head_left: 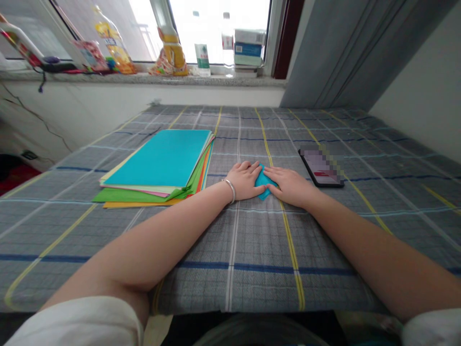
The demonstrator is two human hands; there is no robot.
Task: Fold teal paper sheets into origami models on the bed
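Observation:
A small piece of folded blue paper (265, 179) lies on the checked cloth, partly hidden under my fingers. My left hand (245, 179) rests flat over its left side, fingers stretched out, with a silver bangle at the wrist. From the other side my right hand (290, 183) presses on the paper's right part, its fingers also extended and the thumb close to the left thumb. Neither hand grips anything. To the left of my hands is a stack of coloured paper (162, 158) with a blue sheet on top and a crumpled green sheet below.
A phone (320, 167) lies right of my right hand on the grey checked tablecloth (201, 278). On the windowsill (216, 81) behind stand bottles, a green and white container (202, 60) and stacked boxes (248, 50). A grey curtain (334, 48) hangs at the right.

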